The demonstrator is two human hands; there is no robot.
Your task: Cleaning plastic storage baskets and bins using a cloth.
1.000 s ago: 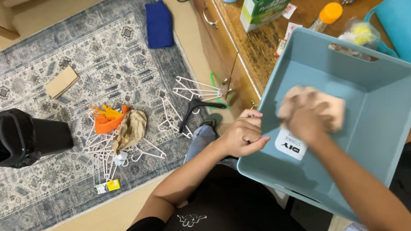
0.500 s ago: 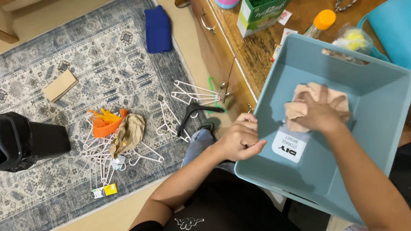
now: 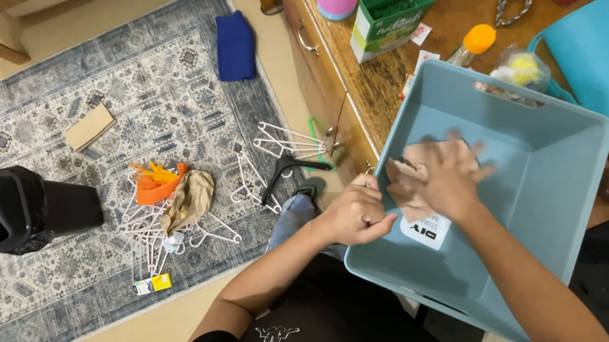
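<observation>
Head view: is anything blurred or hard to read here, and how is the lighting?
Head view: the right hand is motion-smeared, its fingers ghosted over the tan cloth inside the blue-grey bin; the left hand, gripping the bin's rim, is sharp, as are the rug and white hangers. Lighting is soft and even, with faint shadows in the bin and no glare.

A single head-worn camera looks steeply down, close above the pale blue plastic storage bin (image 3: 530, 208); the patterned grey rug (image 3: 72, 119) lies farther off, left of that bin.
</observation>
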